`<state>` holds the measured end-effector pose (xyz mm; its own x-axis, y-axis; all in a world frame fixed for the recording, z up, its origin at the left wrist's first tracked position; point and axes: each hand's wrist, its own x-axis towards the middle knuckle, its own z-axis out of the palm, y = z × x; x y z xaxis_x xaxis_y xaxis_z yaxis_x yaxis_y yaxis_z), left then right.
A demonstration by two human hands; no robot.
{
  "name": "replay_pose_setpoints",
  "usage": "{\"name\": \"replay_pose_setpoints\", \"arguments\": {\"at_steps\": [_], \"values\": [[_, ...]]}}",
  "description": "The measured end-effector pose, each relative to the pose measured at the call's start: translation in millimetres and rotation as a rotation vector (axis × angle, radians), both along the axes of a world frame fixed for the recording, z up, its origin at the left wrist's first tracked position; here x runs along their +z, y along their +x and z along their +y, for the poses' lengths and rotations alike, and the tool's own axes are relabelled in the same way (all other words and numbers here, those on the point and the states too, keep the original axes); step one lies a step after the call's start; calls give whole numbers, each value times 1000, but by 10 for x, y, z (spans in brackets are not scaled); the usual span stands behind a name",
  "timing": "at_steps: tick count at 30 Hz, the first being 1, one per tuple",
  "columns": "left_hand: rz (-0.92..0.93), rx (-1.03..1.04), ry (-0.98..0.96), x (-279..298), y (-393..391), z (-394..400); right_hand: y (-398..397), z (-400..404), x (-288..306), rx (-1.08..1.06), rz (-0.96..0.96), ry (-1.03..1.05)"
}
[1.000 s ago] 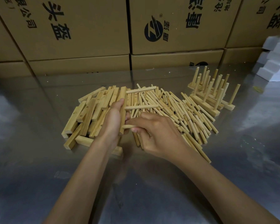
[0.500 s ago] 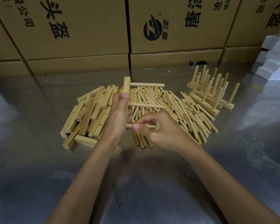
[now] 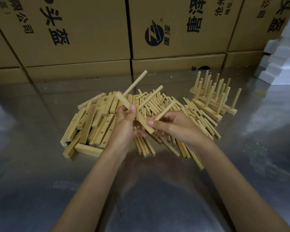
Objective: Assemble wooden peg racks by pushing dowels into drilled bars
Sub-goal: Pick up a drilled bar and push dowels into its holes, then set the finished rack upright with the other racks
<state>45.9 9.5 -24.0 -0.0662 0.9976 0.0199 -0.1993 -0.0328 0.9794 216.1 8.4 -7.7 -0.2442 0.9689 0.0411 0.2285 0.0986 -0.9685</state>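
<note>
My left hand grips a drilled wooden bar, held tilted above the table. Two dowels stick out of the bar toward the upper right, a long one and a second one. My right hand pinches a third dowel whose near end lies close to the bar's lower part. A heap of drilled bars lies to the left and a heap of loose dowels behind and to the right of my hands.
Several finished peg racks stand at the back right on the shiny metal table. Cardboard boxes wall off the far side. White foam blocks are stacked at the far right.
The bar has been lifted and tilted so its two dowels point up and right. My right hand has raised its dowel from the pile toward the bar's lower end.
</note>
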Motion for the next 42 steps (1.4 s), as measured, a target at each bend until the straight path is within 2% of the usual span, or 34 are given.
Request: {"name": "replay_pose_setpoints", "arguments": {"at_steps": [5, 8, 12, 15, 18, 23, 30, 38, 42], "values": [[-147, -42, 1, 7, 38, -15, 56, 36, 10, 3, -6, 44], [-127, -104, 4, -9, 55, -28, 132, 85, -11, -35, -135, 94], [-62, -70, -44, -15, 66, -10, 417, 194, -11, -209, -234, 164], [-12, -58, -46, -39, 51, 13, 688, 288, -43, -458, -266, 177], [11, -48, -45, -62, 38, 28, 1005, 339, -116, -666, -413, 166], [47, -46, -34, -76, 32, 41, 1323, 320, -212, -746, -559, -2], [68, -47, -46, -82, 33, 46, 1409, 341, -246, -850, -579, -57], [81, -56, -48, -96, 39, 59, 1326, 401, -320, -811, -520, -63], [85, -58, -56, -94, 33, 48, 1339, 433, -359, -865, -495, -76]]}}
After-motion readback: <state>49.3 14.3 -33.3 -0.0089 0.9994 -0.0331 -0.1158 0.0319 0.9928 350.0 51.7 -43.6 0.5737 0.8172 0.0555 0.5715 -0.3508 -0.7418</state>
